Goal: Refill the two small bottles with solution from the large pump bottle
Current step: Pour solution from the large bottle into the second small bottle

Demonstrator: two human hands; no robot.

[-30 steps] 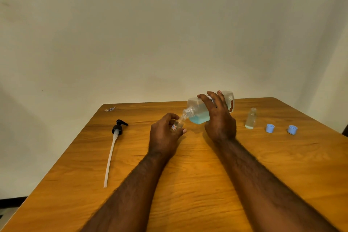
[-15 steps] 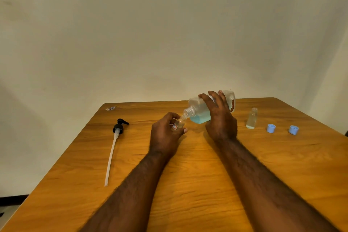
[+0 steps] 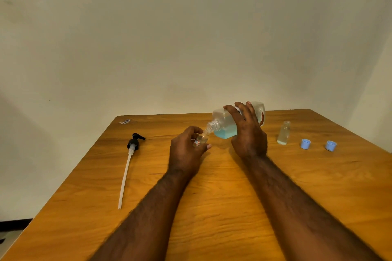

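meanwhile the right hand point(image 3: 248, 133) grips the tilted large bottle point(image 3: 224, 125) over a small bottle point(image 3: 200, 140) pinched by the left hand point(image 3: 186, 150); another small bottle point(image 3: 283, 133), two blue caps point(image 3: 305, 144) and the pump point(image 3: 132, 154) lie aside.

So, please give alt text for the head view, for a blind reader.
The right hand tilts a large clear plastic bottle of blue liquid toward a small clear bottle held by the left hand, over a wooden table. A second small bottle, two blue caps and a black pump with white tube sit aside.
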